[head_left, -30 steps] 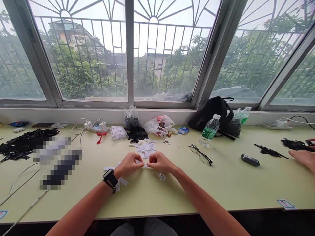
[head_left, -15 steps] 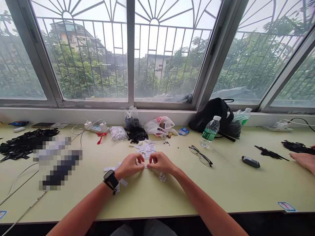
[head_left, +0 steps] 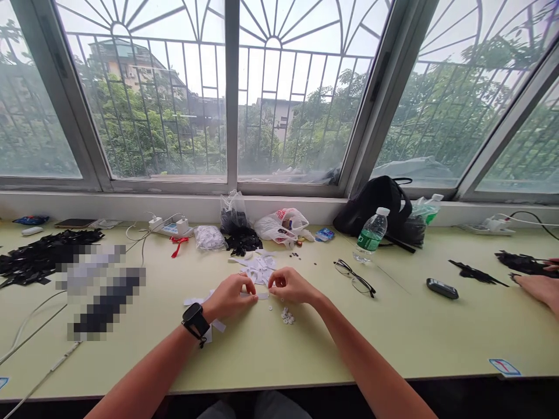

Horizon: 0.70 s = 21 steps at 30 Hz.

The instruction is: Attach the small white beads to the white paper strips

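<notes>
While above the desk [head_left: 305, 349], left grip [head_left: 229, 297]: fingers curled and closed on the left end of a white strip [head_left: 262, 295], with a black smartwatch [head_left: 195, 319] on the wrist.
Right grip [head_left: 290, 286]: half curled, just beside the strip's right end; contact with the strip impossible to tell.
Just far of the strip: loose white paper scraps [head_left: 259, 270].
Near the right grip: a cluster of small white rings [head_left: 287, 316].
Right of the grips: folded eyeglasses [head_left: 354, 278] and a water bottle [head_left: 370, 238], upright.
Far right: a co-worker's hand [head_left: 539, 289], just near black scraps [head_left: 526, 263].
Far left: a heap of black strips [head_left: 43, 256].
</notes>
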Available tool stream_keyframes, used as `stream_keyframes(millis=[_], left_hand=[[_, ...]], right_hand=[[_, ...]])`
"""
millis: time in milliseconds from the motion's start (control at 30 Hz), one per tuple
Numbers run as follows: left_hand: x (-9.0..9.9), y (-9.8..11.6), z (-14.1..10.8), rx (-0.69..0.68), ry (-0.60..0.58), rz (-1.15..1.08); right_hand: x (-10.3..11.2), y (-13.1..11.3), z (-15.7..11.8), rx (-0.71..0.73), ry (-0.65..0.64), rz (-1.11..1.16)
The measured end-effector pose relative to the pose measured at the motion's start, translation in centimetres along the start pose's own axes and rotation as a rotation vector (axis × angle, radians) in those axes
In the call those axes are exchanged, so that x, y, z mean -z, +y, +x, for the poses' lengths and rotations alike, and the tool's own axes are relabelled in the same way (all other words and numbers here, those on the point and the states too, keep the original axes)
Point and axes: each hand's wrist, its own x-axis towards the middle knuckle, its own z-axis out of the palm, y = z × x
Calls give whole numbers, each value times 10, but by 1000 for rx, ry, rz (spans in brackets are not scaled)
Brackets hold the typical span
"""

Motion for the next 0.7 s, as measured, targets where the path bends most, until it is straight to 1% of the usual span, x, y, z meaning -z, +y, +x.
stream_keyframes(millis=[100, 200, 400, 600, 700], left_hand=[[3, 1, 1, 28, -46, -9], [4, 3, 0, 29, -60, -10], [1, 3, -1, -7, -42, -64], [1, 2, 1, -43, 29, -126], [1, -1, 4, -46, 30, -189]], right_hand=[[0, -1, -1, 23, -53, 8], [-1, -4, -1, 27, -85, 3], [-2, -6, -1, 1, -97, -2], [-7, -4, -1, -6, -79, 19], [-9, -3, -1, -18, -78, 36]])
